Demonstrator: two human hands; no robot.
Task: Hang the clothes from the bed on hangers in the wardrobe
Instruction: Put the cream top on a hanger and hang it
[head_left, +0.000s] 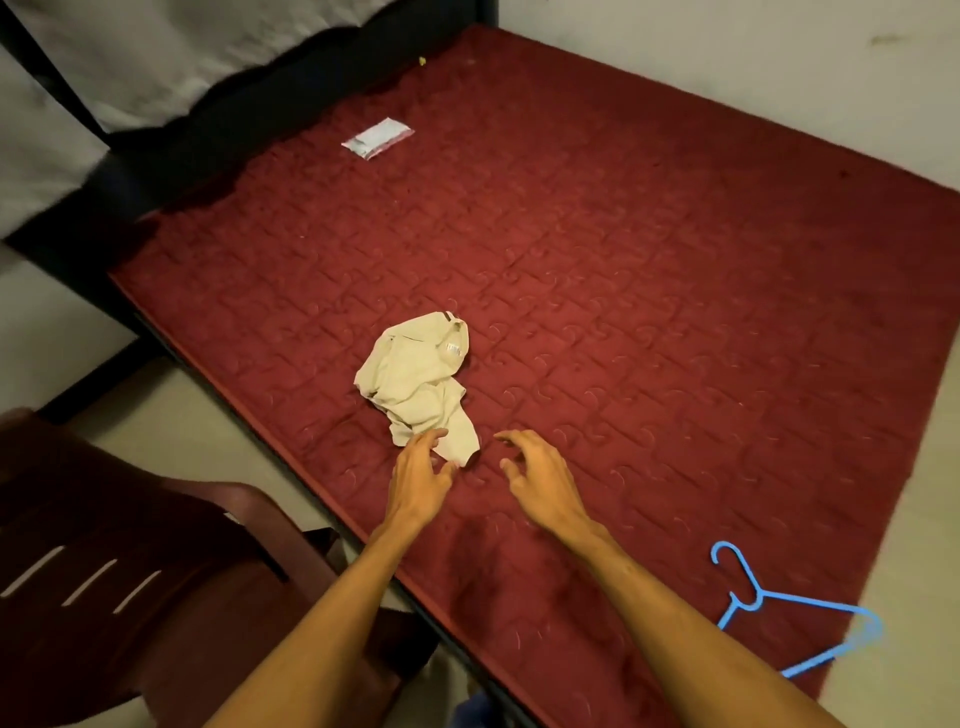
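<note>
Left hand, fingers loosely spread and empty, has its fingertips at the near tail of the crumpled beige garment. The garment is soft cloth at the hand's 12 o'clock on the quilted maroon mattress, long axis 12-to-6. Right hand, loosely curled and empty, has the garment at its 10 o'clock, so left is nearer; a thin blue plastic hanger lies flat, well apart at 4 o'clock.
</note>
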